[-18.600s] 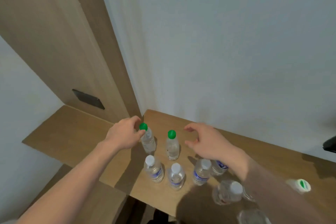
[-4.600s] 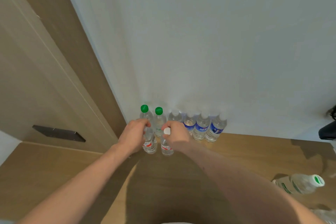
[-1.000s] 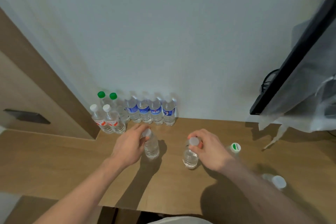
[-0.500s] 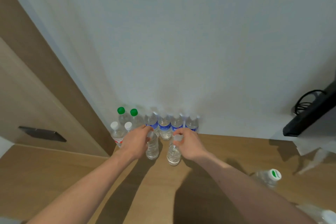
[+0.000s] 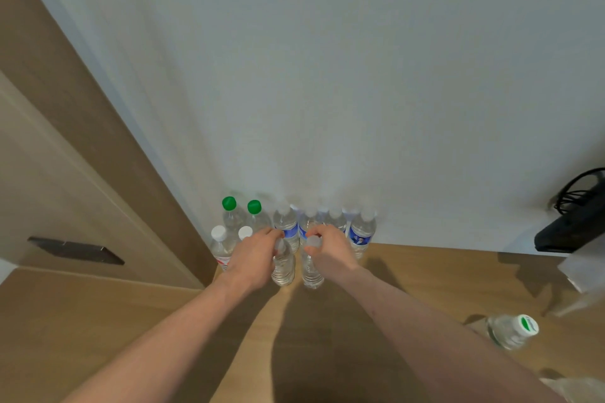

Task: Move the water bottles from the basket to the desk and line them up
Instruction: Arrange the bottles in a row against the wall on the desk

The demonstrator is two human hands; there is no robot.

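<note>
On the desk (image 5: pixel 409 275), left hand (image 5: pixel 252 258) grip round left bottle (image 5: pixel 284 268), right hand (image 5: pixel 330 253) pinching right bottle (image 5: pixel 311 271)

The desk (image 5: pixel 409 278) has open wood at 6 o'clock of the standing bottles, between the two forearms, and a broad bare stretch at 3 o'clock of them toward the black device (image 5: pixel 576 222). At 12 o'clock the wall (image 5: pixel 327 75) closes the way, with the back row of bottles (image 5: pixel 360 232) tight against it. At 9 o'clock the wooden panel (image 5: pixel 82 141) blocks passage just beside the white-capped bottle (image 5: pixel 220 247). The left hand (image 5: pixel 252 260) and right hand (image 5: pixel 330 252) each grip a clear bottle, side by side, filling the gap before the row. At 4 o'clock a lying bottle (image 5: pixel 510 330) interrupts the surface.
</note>
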